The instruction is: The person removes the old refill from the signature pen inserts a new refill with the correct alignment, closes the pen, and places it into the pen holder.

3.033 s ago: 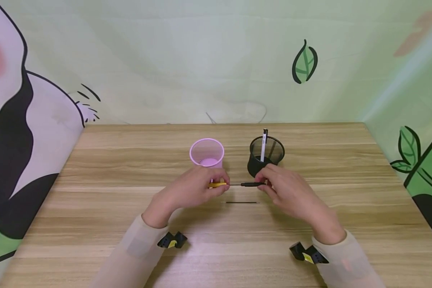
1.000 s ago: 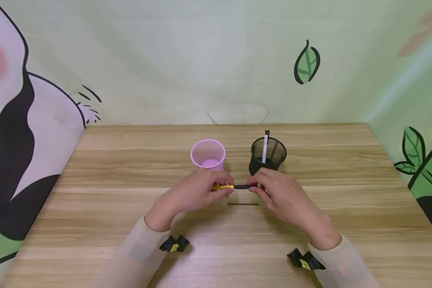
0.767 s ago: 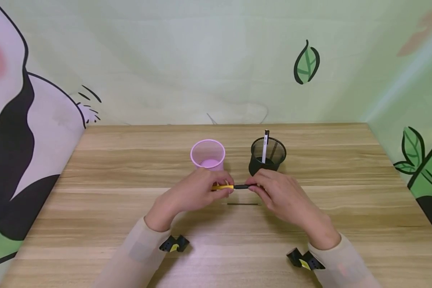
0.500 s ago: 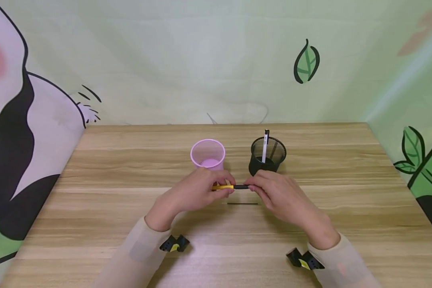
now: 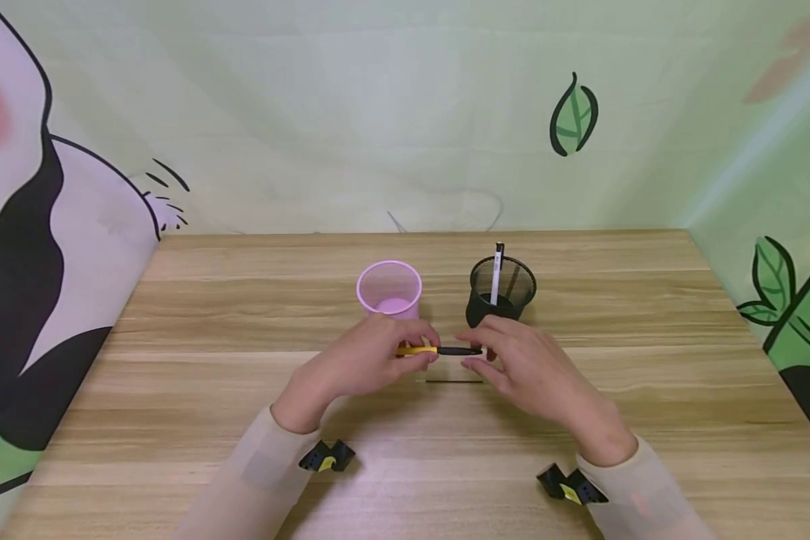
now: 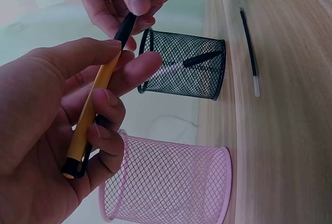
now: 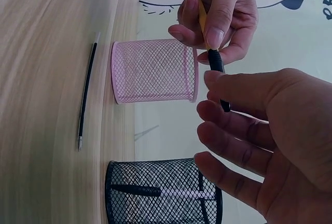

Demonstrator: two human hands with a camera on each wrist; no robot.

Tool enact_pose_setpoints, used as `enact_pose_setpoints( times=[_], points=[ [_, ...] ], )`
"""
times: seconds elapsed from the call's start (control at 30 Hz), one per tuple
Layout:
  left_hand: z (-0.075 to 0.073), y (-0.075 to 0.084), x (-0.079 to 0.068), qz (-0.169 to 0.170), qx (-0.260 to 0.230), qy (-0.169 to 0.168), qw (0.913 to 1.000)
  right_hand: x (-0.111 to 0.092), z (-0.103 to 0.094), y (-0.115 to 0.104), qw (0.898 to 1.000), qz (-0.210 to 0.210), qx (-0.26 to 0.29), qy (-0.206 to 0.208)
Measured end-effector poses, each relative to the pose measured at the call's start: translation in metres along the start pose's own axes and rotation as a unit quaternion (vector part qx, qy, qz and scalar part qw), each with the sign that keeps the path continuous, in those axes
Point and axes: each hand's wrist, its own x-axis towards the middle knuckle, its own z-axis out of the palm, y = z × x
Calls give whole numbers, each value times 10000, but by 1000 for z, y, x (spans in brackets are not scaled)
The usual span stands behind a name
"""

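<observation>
My left hand (image 5: 371,356) grips a ballpoint pen (image 6: 88,115) by its yellow barrel. The pen lies level, its black grip section joined to the barrel and pointing right. Around that black end, thumb and fingers of my right hand (image 5: 536,367) are spread, with a gap to the pen in the head view. In the right wrist view, the right thumb overlaps the grip section (image 7: 215,63). A thin black pen refill (image 5: 454,382) rests on the table just in front of the hands.
Behind the left hand stands a pink mesh pen holder (image 5: 410,309). A black mesh pen holder (image 5: 479,311) is behind the right hand, with a white pen (image 5: 496,277) leaning in it. The wooden table (image 5: 243,285) meets a printed cloth backdrop (image 5: 351,112).
Three seconds ago the yellow barrel and black grip section were apart with a thin refill between them; they have come together. The right fingers, pinching the black part half a second ago, have since spread.
</observation>
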Motion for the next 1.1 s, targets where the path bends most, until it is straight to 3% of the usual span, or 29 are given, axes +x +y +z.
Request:
enact_pose_setpoints(
  times=[0.37,0.7,1.1],
  points=[
    [-1,-1,0,3,12,43,10000,-1,-1,3,9990,396,133,130],
    [-1,-1,0,7,30,52,10000,-1,-1,3,9991,319,23,289],
    [-1,0,-1,57,192,82,9998,0,-1,2,9995,243,13,179]
  ],
)
